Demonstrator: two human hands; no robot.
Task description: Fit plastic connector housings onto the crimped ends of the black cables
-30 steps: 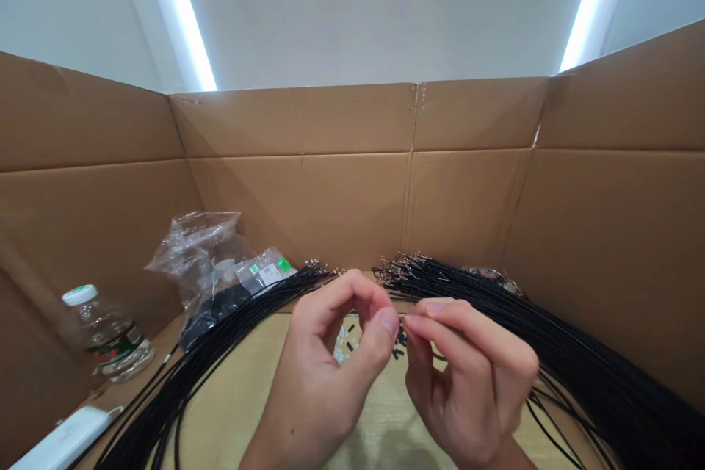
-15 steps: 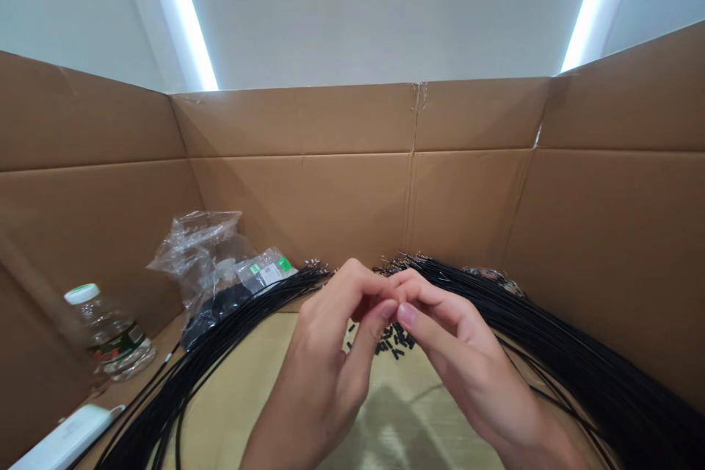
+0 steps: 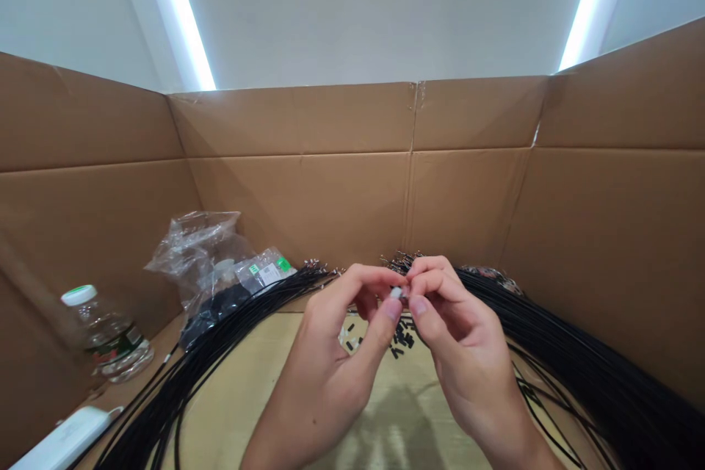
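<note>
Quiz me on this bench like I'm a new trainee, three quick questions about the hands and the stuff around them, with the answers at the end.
1. True or false: the left hand has a small white piece between its thumb and index finger.
2. Which cap does the clear plastic bottle have?
a) all red
b) white with a green top
c) all black
3. Fill in the blank: of the two bundles of black cables, the clear plastic bag lies beside the one on the person's ____.

Key: 1 true; 2 b; 3 left
</note>
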